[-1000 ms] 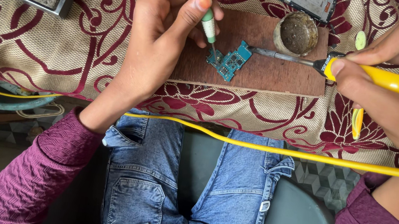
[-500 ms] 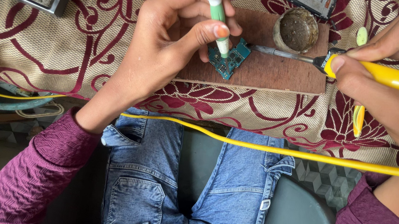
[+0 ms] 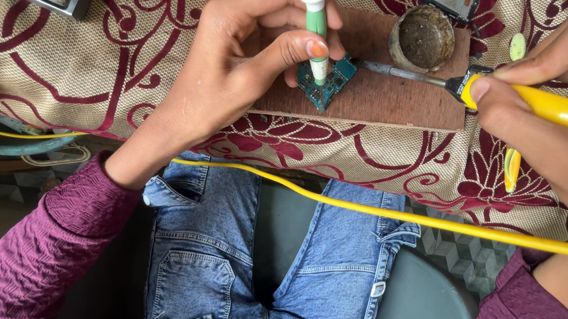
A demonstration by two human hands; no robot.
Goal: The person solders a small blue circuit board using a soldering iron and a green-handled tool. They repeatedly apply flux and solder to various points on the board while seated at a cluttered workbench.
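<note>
A round tin (image 3: 423,37) of dark paste (flux, by its look) stands on a wooden board (image 3: 396,101) on the counter. The left hand (image 3: 237,71) has its fingers closed around a green-and-white pen tool (image 3: 316,23), tip on a small circuit board (image 3: 328,80). The right hand (image 3: 563,125) grips a yellow soldering iron (image 3: 529,101), tip just beside the circuit board.

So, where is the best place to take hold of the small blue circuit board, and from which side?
Probably by its lower left edges, coming from the near side. The circuit board lies flat on the wooden block. The green and white tool in the left hand presses on its middle, and the soldering iron in the right hand points in from the right.
</note>
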